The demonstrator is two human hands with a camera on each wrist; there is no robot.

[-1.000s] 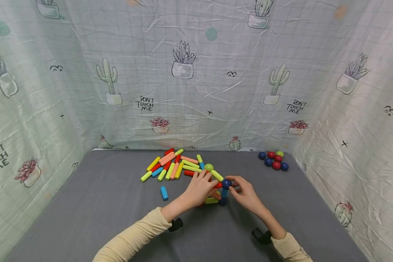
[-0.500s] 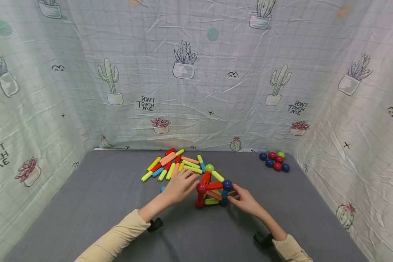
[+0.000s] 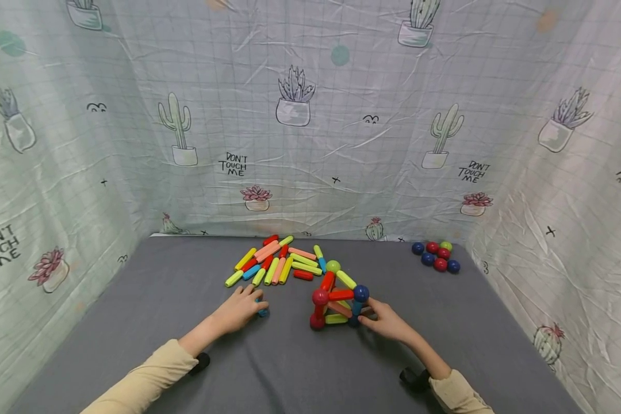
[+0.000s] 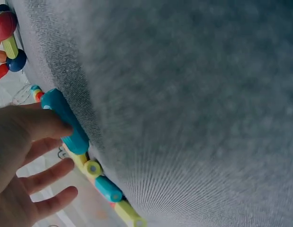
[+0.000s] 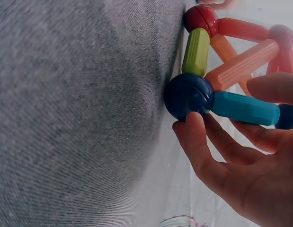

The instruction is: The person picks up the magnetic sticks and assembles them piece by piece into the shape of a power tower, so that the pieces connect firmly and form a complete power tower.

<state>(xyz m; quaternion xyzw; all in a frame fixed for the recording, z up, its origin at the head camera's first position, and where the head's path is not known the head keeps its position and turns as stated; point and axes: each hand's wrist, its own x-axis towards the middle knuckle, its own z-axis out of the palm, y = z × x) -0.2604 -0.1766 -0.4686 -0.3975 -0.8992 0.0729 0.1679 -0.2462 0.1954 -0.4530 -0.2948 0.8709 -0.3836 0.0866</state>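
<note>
My left hand (image 3: 238,310) pinches a short blue building stick (image 4: 66,120) low over the table, its thumb along the stick's side and the other fingers spread apart. To its right stands a ball-and-stick frame (image 3: 343,295) with red, blue and green balls joined by coloured sticks. At the frame's right side, my right hand (image 3: 388,321) holds the lower corner. Its fingertips touch the lower dark blue ball (image 5: 188,97) and curl around the upright blue stick (image 5: 245,109). Part of the frame's back is hidden in the head view.
Loose sticks in yellow, red, orange, green and blue lie in a pile (image 3: 271,264) behind the left hand. Several loose balls (image 3: 439,257) sit at the back right of the grey table (image 3: 134,328). A printed cloth (image 3: 310,155) hangs around the back and sides.
My left hand has left the frame's upper part, moved left and taken hold of the lone blue stick. The right hand has slid from the upper blue ball down to the lower corner.
</note>
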